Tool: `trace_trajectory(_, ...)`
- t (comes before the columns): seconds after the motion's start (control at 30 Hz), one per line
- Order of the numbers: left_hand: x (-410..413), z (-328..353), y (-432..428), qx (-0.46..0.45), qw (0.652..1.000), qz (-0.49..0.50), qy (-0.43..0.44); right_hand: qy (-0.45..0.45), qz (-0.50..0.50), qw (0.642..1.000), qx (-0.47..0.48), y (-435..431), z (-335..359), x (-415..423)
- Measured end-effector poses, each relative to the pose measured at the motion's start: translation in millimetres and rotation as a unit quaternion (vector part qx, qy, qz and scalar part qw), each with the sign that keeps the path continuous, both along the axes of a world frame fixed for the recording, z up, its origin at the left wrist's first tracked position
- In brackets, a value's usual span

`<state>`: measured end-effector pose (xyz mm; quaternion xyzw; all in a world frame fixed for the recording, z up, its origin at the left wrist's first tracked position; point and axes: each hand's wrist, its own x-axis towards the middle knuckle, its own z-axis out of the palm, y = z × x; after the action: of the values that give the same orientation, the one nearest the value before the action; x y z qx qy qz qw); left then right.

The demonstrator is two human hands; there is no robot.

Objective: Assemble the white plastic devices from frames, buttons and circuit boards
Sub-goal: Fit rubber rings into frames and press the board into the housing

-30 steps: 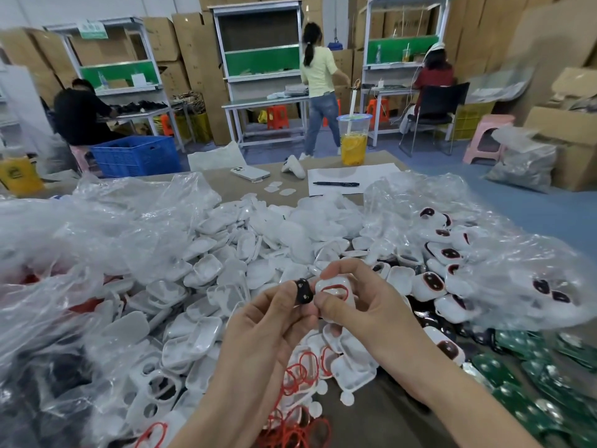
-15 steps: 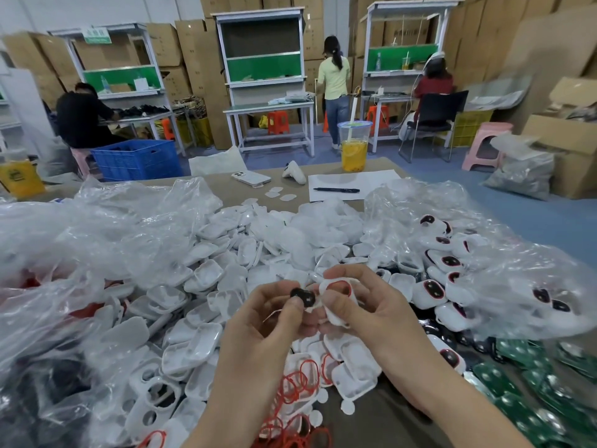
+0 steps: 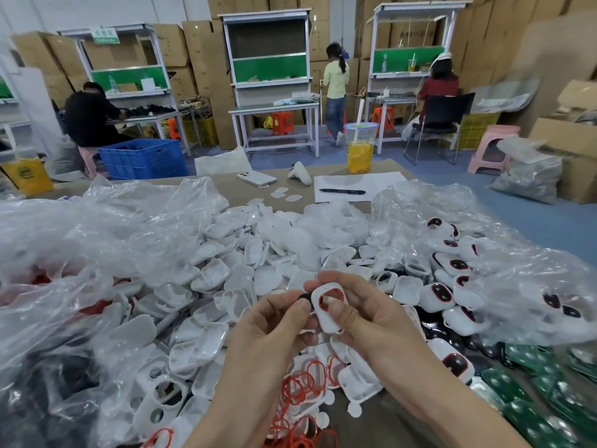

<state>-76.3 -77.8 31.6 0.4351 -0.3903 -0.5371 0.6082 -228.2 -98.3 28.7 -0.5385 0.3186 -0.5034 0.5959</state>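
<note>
At the far left of the frame, crumpled clear plastic bags (image 3: 80, 240) heap over the brown surface (image 3: 239, 194), and loose white frames (image 3: 161, 392) with open holes lie at the lower left. Toward the centre a broad pile of white shells (image 3: 226, 279) spreads across the surface, and thin red rings (image 3: 300, 386) lie tangled below the hands. The left grip (image 3: 274, 331) rises from the bottom edge and pinches a small black button (image 3: 304, 298) between thumb and forefinger, holding it against the left edge of a white frame (image 3: 324, 318). That frame, with a red-rimmed oval opening, is held just above the pile at the centre of the view, its face tilted toward the camera. The right grip (image 3: 371, 321) grasps it, thumb on its face and fingers curled behind and over its top. Farther back, at upper centre, a white phone (image 3: 256, 178), a pen (image 3: 342, 190) on a sheet of paper (image 3: 381, 182) and a cup of yellow drink (image 3: 360, 150) rest on the surface. To the right, another clear bag (image 3: 533, 286) holds assembled white devices (image 3: 442, 295) with dark, red-rimmed buttons. At the lower right, green circuit boards (image 3: 549, 399) lie in a heap.
</note>
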Motion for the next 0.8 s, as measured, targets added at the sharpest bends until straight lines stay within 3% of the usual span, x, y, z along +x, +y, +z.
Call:
trace_trajectory(0.13, 2.6, 2.1, 1.3, -0.004, 0.999, -0.037, -0.007, -0.013, -0.006, 1.0, 0.012, 1.0, -2.6, 3.0)
trace_trajectory(0.53, 6.4, -2.8, -0.8, -0.019, 0.998, -0.024, -0.055, 0.105, -0.051, 0.993, -0.004, 4.0, 0.0, 5.8)
trace_trajectory(0.8, 5.7, 1.5, 1.3, -0.043, 0.998, -0.052, -0.001, -0.001, -0.017, 0.999, 0.046, 1.0, 0.2, 0.6)
